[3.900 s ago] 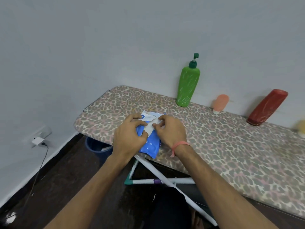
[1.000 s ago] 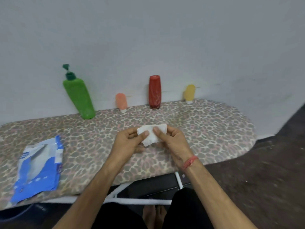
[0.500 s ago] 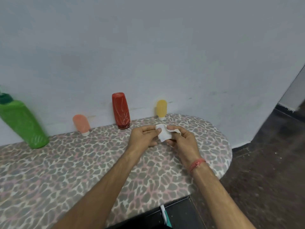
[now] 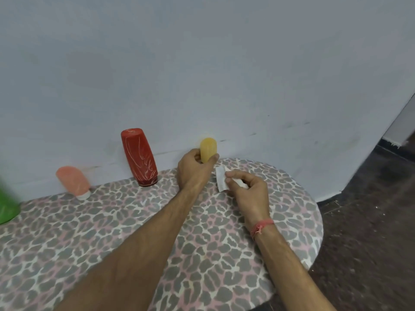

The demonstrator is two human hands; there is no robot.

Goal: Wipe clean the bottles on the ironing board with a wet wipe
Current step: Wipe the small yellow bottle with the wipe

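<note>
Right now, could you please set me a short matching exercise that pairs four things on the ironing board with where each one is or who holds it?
Things:
1. yellow bottle
2. wet wipe
3. red bottle
4. pink bottle

States:
A. pinched in the right hand
B. stands free, nearest the left hand
C. in the left hand's grip
D. stands cap-down, left of the red one

Pairs: 1-C, 2-A, 3-B, 4-D

Green bottle point(image 4: 6, 207) cut by left edge; yellow bottle point(image 4: 208, 149) base hidden.
</note>
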